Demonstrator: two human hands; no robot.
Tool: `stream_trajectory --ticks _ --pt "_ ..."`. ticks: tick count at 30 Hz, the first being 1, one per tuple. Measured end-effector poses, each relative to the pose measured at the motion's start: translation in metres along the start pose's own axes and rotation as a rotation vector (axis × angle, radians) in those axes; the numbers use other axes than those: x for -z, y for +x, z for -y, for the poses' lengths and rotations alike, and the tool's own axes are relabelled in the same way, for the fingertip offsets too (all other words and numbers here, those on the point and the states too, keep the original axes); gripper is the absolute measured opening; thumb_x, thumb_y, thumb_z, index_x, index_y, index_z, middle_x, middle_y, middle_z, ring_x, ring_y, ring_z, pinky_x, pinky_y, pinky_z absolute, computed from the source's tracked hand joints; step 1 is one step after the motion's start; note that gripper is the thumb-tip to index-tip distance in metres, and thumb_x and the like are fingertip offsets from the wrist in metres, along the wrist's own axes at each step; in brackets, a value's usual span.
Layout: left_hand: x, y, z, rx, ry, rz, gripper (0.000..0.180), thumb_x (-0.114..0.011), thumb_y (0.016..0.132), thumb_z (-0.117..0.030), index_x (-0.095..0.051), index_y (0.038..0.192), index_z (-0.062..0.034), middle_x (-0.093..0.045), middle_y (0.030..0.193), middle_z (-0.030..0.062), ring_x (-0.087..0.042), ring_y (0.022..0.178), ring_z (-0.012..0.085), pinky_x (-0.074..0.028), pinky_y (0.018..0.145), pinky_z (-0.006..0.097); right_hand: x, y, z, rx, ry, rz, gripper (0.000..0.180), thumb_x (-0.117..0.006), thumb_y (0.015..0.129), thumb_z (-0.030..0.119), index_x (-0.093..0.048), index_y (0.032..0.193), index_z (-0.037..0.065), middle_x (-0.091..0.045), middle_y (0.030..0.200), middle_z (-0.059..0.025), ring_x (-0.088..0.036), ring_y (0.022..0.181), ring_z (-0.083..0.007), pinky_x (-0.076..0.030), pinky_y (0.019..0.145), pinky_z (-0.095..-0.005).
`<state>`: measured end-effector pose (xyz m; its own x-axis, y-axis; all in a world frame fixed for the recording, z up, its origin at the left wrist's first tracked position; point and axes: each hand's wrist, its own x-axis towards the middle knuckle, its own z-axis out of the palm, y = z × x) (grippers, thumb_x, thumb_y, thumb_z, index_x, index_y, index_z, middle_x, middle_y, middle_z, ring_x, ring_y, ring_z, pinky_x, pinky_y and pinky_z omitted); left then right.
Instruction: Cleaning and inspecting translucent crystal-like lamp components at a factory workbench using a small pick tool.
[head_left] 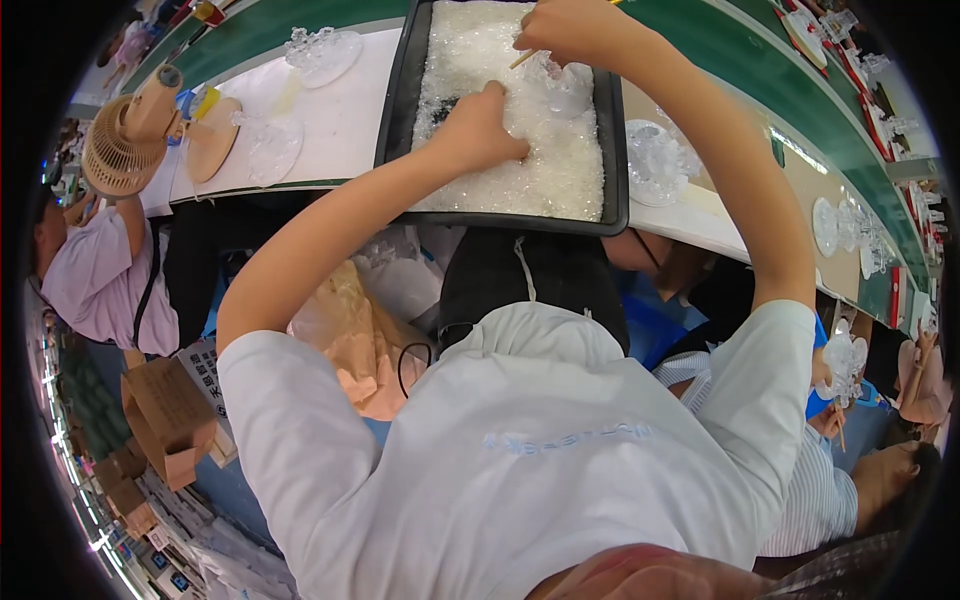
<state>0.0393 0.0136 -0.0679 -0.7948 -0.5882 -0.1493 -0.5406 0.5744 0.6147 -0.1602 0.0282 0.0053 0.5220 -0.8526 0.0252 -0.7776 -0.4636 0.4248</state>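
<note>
Pinched a thin stick [524, 58] in the right hand [572, 32]; rested the left hand [476, 130], open in grip, on white granules [560, 175].

White table [350, 125] — black tray [616, 160] of whitish granules [560, 175], clear pieces [655, 165] either side

The tray [617, 150] is black, granules [565, 175] and desk [350, 105] white, the fan [122, 155] tan, a co-worker's shirt [815, 505] blue-and-white striped; the stick [522, 60], mostly covered, looks yellowish.

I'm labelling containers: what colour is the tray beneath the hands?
The tray is black; the head view shows it best.
</note>
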Motion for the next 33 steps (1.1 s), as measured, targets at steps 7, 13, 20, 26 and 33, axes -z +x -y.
stream_trajectory --ticks 7,13,20,26,33 --pt "-0.003 0.001 0.002 -0.296 0.042 -0.23 0.064 -0.074 0.072 -0.026 -0.049 0.123 0.003 -0.055 0.113 0.0263 -0.056 0.107 0.0409 -0.047 0.093 0.042 0.004 -0.013 0.015 -0.15 0.055 -0.278 0.036 -0.078 0.066 0.041 -0.071 0.071 0.005 -0.068 0.072 -0.0146 -0.069 0.069 -0.0304 -0.055 0.061 -0.0404" --pt "0.022 0.003 0.027 -0.348 0.17 -0.551 0.06 -0.07 0.077 -0.03 -0.049 0.125 -0.0004 -0.053 0.119 0.0233 -0.055 0.11 0.0352 -0.044 0.097 0.04 0.003 -0.035 0.012 -0.581 0.19 0.026 0.041 -0.07 0.082 0.046 -0.072 0.099 0.009 -0.069 0.074 -0.0132 -0.066 0.066 -0.0331 -0.053 0.064 -0.0397" --pt "0.034 0.034 0.029 -0.005 -0.828 -0.105 0.051 -0.047 0.094 -0.038 -0.051 0.132 -0.004 -0.058 0.122 0.0096 -0.056 0.108 0.02 -0.042 0.094 0.034 -0.018 -0.056 0.042 -0.619 0.319 -0.258 0.022 -0.065 0.087 0.03 -0.069 0.094 0.009 -0.065 0.068 -0.0171 -0.063 0.065 -0.0386 -0.05 0.061 -0.0478" --pt "0.04 0.029 0.012 -0.112 -0.998 -0.074 0.057 -0.043 0.096 -0.043 -0.048 0.139 -0.0059 -0.057 0.129 0.0077 -0.054 0.111 0.0177 -0.04 0.093 0.03 -0.027 -0.062 0.054 -0.625 0.242 -0.127 0.019 -0.065 0.085 0.023 -0.061 0.096 0.009 -0.062 0.063 -0.0134 -0.063 0.061 -0.0345 -0.047 0.053 -0.0463" --pt "0.056 0.027 -0.004 -0.085 -1.266 0.001 0.056 -0.033 0.102 -0.044 -0.037 0.146 -0.0099 -0.05 0.139 0.0021 -0.049 0.124 0.0188 -0.039 0.101 0.032 -0.026 -0.057 0.06 -0.498 0.096 -0.439 0.013 -0.064 0.086 0.017 -0.059 0.095 0.009 -0.061 0.06 -0.0062 -0.064 0.055 -0.026 -0.045 0.048 -0.0379"
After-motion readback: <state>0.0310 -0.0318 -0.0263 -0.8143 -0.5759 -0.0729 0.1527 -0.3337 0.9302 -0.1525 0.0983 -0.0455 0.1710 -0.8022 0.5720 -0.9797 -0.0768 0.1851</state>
